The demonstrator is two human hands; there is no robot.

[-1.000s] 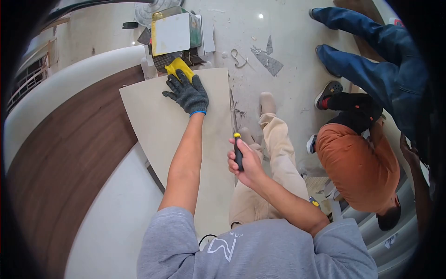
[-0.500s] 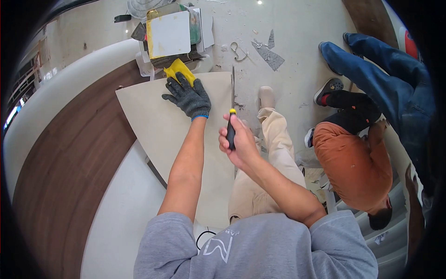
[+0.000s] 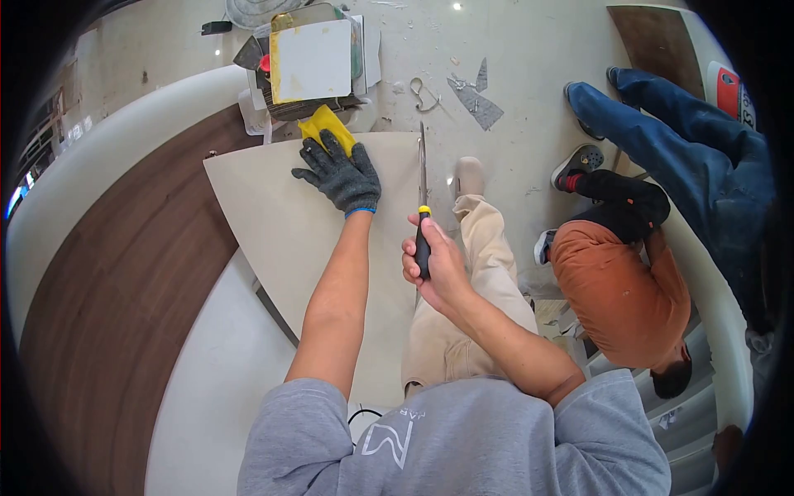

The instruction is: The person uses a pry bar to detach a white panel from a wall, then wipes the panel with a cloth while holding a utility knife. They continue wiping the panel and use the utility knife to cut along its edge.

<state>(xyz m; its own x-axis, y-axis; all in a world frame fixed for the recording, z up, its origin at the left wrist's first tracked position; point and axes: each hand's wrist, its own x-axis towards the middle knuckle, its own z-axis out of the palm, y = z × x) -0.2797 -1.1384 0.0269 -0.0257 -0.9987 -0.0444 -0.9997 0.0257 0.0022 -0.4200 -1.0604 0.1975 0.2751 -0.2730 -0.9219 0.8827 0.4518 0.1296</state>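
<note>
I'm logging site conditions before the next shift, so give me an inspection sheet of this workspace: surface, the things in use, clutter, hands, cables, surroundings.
Surface: pale floor, dusty, with a brown wood-grain curved band at left.
Things in use: large beige tile panel, lying flat; black-and-yellow-handled saw, blade along the panel's right edge.
Clutter: grey offcut shards, a metal hook, a stacked pile of boards and boxes.
Hands: left hand in a dark knit glove, pressing the panel beside a yellow cloth; bare right hand gripping the saw handle.
Cables: black cable near the sweatshirt.
Surroundings: person in orange crouching; another person's jeans legs.
</note>
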